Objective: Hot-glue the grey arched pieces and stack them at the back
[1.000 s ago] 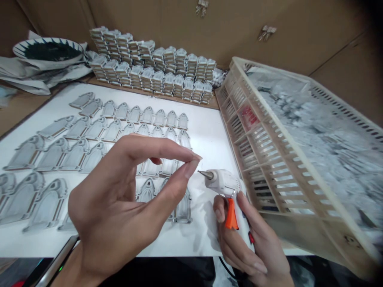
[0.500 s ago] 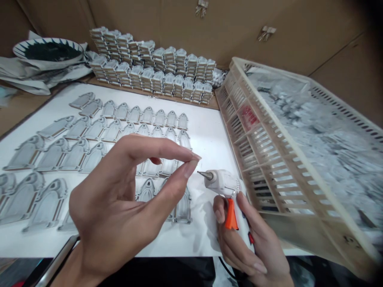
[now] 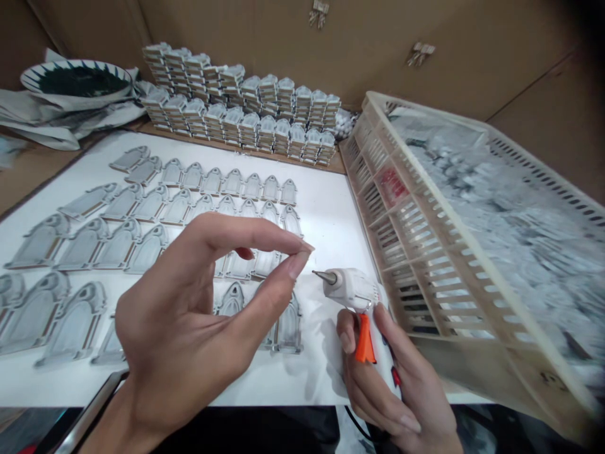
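My right hand (image 3: 394, 384) is wrapped round the handle of a white hot glue gun (image 3: 352, 287) with an orange trigger and a metal nozzle pointing left. Thumb and forefinger of my left hand (image 3: 203, 309) are pinched together just left of the nozzle tip, apart from it. Whatever is between those fingertips is too small to make out. Below and behind the left hand, several grey-white arch-shaped pieces (image 3: 78, 318) with brown edges lie in rows on the white board (image 3: 326, 214). Some of them are hidden by that hand.
Stacks of similar arch pieces (image 3: 231, 126) line the back. On the right stands a cream plastic crate (image 3: 425, 252) filled with bagged parts. A patterned plate (image 3: 75, 79) rests on paper at the far left. Metal clips (image 3: 420, 53) sit on the cardboard wall.
My left hand's pinched fingertips have shifted very slightly left. The glue gun and my right hand are nearly still.
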Demonstrator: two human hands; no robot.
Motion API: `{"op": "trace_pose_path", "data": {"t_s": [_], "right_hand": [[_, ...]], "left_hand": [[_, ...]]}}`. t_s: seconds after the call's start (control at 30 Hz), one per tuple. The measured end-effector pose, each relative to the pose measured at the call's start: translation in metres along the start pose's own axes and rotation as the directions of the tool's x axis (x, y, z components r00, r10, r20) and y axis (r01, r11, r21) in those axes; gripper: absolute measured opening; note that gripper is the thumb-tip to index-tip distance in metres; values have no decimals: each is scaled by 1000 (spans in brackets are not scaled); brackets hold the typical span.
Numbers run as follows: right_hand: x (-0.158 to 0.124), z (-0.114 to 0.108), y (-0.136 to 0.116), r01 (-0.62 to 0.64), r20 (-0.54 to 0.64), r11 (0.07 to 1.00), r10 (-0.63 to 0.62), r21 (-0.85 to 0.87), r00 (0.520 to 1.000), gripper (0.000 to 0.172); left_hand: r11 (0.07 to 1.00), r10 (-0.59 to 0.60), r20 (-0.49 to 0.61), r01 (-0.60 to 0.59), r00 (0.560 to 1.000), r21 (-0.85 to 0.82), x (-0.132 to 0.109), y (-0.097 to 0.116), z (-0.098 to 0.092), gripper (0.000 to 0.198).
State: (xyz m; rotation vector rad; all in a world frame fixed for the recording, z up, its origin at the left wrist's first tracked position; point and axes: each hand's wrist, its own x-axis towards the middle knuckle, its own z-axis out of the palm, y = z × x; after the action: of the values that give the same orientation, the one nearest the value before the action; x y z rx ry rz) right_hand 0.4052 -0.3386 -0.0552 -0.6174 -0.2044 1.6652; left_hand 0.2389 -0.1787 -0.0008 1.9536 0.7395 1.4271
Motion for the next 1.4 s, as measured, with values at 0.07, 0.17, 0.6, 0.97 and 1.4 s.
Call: {"op": "trace_pose_path", "data": {"t_s": [0.07,0.17,0.6,0.97,1.4], "right_hand": [[0,0,0,-5,3,1000,5,3,1000,51],[0,1,0,-10,-1,1000,10,0,1000,52],[0,1,0,-8,-32,1000,7,-26,999,51],[1,3,-1,0,4,1000,0,-20,1000,51],[0,4,-1,-8,-4,1000,8,-22,1000,50]], "left_hand": [[1000,18,11,-18,1000,-7,0,-1,0,15],[999,38,17,-38,999,-13,0,-3,0,14],[1000,17,18,-17,1000,3,-1,-2,-1,17],[1000,13,1,-13,1000,-15,-2,-5,0,21],[1000,14,30,-14,999,22,-2,-2,1,18]]}}
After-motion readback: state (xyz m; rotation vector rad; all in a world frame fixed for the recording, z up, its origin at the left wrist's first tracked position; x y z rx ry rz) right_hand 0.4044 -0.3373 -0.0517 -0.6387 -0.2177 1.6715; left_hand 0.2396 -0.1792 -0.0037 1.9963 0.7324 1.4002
